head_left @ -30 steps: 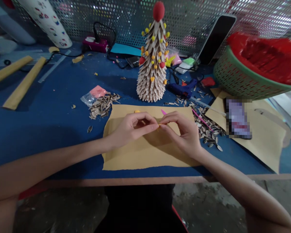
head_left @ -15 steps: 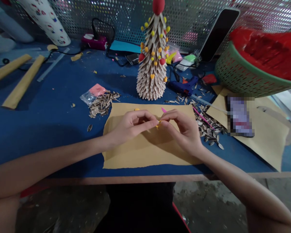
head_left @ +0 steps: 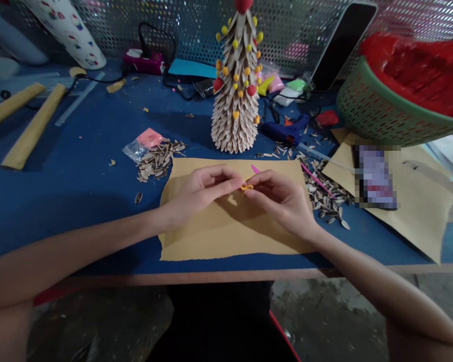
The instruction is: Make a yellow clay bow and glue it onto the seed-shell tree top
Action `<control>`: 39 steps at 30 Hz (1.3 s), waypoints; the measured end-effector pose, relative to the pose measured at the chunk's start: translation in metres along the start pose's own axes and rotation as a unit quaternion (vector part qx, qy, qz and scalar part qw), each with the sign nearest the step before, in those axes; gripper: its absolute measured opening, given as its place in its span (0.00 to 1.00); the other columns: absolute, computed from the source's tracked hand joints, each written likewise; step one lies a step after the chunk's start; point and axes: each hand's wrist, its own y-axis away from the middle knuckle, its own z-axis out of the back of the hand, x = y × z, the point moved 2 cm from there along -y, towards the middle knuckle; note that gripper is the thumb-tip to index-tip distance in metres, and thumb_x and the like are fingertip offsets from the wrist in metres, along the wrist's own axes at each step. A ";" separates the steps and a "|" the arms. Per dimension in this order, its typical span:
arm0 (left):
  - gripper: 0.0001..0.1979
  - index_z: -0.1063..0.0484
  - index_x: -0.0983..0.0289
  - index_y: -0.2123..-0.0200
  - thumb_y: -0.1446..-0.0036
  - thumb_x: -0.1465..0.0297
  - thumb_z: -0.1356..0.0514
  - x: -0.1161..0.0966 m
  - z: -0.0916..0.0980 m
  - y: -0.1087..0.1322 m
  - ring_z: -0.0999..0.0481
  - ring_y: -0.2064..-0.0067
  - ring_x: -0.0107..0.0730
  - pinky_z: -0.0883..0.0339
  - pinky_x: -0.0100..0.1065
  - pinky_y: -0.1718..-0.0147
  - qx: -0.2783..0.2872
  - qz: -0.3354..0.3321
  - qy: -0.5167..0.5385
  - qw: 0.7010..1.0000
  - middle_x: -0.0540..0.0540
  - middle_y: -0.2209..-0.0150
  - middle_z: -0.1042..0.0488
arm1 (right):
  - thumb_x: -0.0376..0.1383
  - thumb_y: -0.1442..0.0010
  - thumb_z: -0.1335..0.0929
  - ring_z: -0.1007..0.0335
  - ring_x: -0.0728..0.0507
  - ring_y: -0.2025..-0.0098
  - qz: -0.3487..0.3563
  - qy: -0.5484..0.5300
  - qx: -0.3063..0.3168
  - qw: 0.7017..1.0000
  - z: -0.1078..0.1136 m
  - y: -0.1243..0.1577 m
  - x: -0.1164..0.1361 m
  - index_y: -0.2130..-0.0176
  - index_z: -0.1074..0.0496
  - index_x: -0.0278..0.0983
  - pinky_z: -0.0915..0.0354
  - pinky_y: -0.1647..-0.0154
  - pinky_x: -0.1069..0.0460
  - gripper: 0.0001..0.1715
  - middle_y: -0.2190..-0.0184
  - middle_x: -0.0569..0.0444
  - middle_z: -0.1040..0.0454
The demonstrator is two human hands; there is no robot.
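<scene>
Dim light casts soft shadow beneath the right hand (head_left: 283, 201)

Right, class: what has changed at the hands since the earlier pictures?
Between the left hand and right hand, the yellow piece now shows more, bent into a curve; the right fingertips seem slightly further apart. Nothing visibly dropped. The decorated tree and tan paper stayed put.

Bench (head_left: 79, 186): blue top, brown front edge. Kraft-paper sheet (head_left: 211, 231) flat near front edge, centre. Behind it, upright cone tree (head_left: 234, 120) of overlapping husks. Loose striped sunflower seeds (head_left: 156, 163) left of the sheet, more right. Blue glue gun (head_left: 285, 132) right of the tree. Two tan strips (head_left: 32, 130) far left. Magenta power adapter (head_left: 145, 62) toward back.
</scene>
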 end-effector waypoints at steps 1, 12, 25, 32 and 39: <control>0.10 0.23 0.63 0.67 0.39 0.62 0.36 0.000 0.000 0.000 0.31 0.69 0.24 0.39 0.27 0.70 0.001 -0.001 0.002 1.000 0.50 0.68 0.25 | 0.40 0.41 0.25 0.23 0.49 0.63 0.000 0.001 -0.004 1.000 0.000 0.000 0.000 0.63 0.24 0.37 0.25 0.58 0.52 0.09 0.65 0.54 0.20; 0.08 0.24 0.63 0.65 0.40 0.64 0.35 -0.007 0.002 -0.002 0.24 0.63 0.28 0.31 0.28 0.63 0.010 -0.033 -0.036 0.999 0.51 0.65 0.22 | 0.41 0.42 0.25 0.23 0.50 0.67 -0.012 -0.010 0.000 1.000 0.000 0.000 -0.002 0.65 0.25 0.37 0.25 0.62 0.54 0.11 0.68 0.55 0.21; 0.08 0.24 0.64 0.68 0.42 0.65 0.35 -0.010 0.001 -0.003 0.25 0.66 0.28 0.32 0.27 0.68 -0.005 -0.041 -0.077 0.996 0.52 0.68 0.22 | 0.43 0.42 0.25 0.27 0.52 0.72 -0.049 -0.035 -0.005 0.998 0.001 0.000 0.000 0.64 0.26 0.36 0.27 0.69 0.56 0.14 0.70 0.56 0.24; 0.09 0.24 0.64 0.66 0.42 0.63 0.35 -0.007 0.001 -0.002 0.25 0.66 0.29 0.33 0.28 0.69 -0.012 -0.032 -0.091 0.995 0.52 0.67 0.21 | 0.40 0.44 0.23 0.26 0.52 0.73 -0.068 -0.065 0.003 0.996 0.000 0.000 -0.004 0.61 0.27 0.36 0.27 0.73 0.57 0.15 0.70 0.57 0.24; 0.08 0.24 0.63 0.62 0.39 0.65 0.36 -0.011 0.003 0.001 0.24 0.64 0.29 0.31 0.29 0.65 -0.031 -0.100 -0.141 0.984 0.52 0.64 0.21 | 0.41 0.44 0.24 0.27 0.52 0.72 -0.055 -0.050 -0.004 0.997 0.001 -0.001 -0.002 0.63 0.25 0.36 0.28 0.71 0.56 0.13 0.69 0.56 0.23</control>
